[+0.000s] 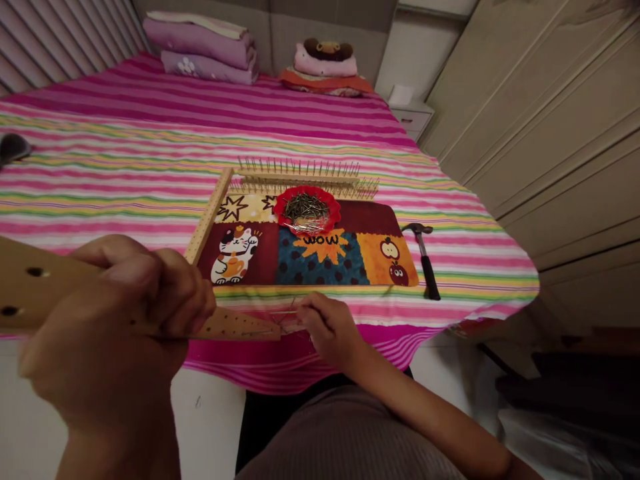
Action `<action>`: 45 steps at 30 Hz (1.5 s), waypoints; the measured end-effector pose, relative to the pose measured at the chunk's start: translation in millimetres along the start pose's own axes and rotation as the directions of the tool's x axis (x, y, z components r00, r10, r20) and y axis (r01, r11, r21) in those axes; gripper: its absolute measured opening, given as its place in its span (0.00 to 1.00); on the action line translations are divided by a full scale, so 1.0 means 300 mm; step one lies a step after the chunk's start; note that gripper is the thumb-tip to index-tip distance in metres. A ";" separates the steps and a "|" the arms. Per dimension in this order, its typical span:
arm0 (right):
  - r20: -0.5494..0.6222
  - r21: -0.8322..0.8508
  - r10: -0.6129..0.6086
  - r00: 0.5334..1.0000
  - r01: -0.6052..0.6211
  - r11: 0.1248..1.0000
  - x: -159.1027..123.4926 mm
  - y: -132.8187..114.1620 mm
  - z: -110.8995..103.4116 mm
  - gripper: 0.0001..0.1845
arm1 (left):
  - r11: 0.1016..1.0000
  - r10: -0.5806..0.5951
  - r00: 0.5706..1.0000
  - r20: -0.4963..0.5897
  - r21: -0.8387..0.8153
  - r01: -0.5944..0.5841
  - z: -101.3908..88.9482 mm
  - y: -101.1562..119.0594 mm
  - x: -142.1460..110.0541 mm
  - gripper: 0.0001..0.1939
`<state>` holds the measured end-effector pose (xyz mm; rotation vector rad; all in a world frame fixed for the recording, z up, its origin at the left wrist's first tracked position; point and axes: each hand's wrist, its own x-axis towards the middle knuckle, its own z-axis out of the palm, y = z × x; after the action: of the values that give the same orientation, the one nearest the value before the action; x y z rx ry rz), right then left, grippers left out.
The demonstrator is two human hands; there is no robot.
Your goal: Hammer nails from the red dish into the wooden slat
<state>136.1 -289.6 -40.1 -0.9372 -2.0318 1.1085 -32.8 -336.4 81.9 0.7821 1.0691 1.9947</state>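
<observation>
My left hand [125, 300] is wrapped round a pale wooden strip with drilled holes [227, 325], which slants from the left edge toward my front. At the strip's far end my right hand [333, 330] is closed, and thin nails [286, 312] stick out by its fingertips. A red scalloped dish [336, 215] beyond my hands holds a heap of nails [306, 208]. It stands on a printed board [320, 267] with a cat and the word WOW. Behind it lie wooden strips [300, 179] bristling with upright nails.
Another drilled strip [210, 213] lies along the board's left side. A hammer with a black handle [428, 267] rests to the right. The striped cloth [125, 173] covers a bed with folded purple bedding [205, 50] at the back. A dark object [14, 148] sits far left.
</observation>
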 end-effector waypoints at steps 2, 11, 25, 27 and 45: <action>-0.003 -0.020 0.025 1.000 -0.025 0.999 -0.006 0.014 -0.011 0.12 | 0.996 0.039 0.999 -0.012 0.078 -0.038 -0.001 -0.002 0.002 0.14; 0.201 -0.101 -0.204 0.958 0.227 0.969 -0.025 -0.070 0.009 0.10 | 0.995 0.027 0.994 0.108 0.094 -0.037 -0.009 -0.003 -0.009 0.12; 0.090 -0.095 -0.005 0.996 0.013 0.995 -0.033 0.000 -0.020 0.10 | 0.987 0.050 0.998 0.046 0.150 -0.056 -0.003 -0.001 0.006 0.13; 0.143 -0.112 -0.047 0.989 0.064 0.992 -0.028 -0.021 -0.020 0.06 | 0.987 0.050 0.997 0.064 0.149 -0.059 0.003 -0.002 -0.002 0.13; 0.063 0.120 0.215 0.975 -0.221 0.968 -0.050 0.029 0.015 0.15 | 0.991 0.034 0.999 -0.022 0.127 -0.031 0.026 0.020 -0.005 0.13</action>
<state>143.2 -300.4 -52.5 -1.0971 -1.9054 1.3734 -27.8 -336.8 90.6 0.8487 1.2138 1.9829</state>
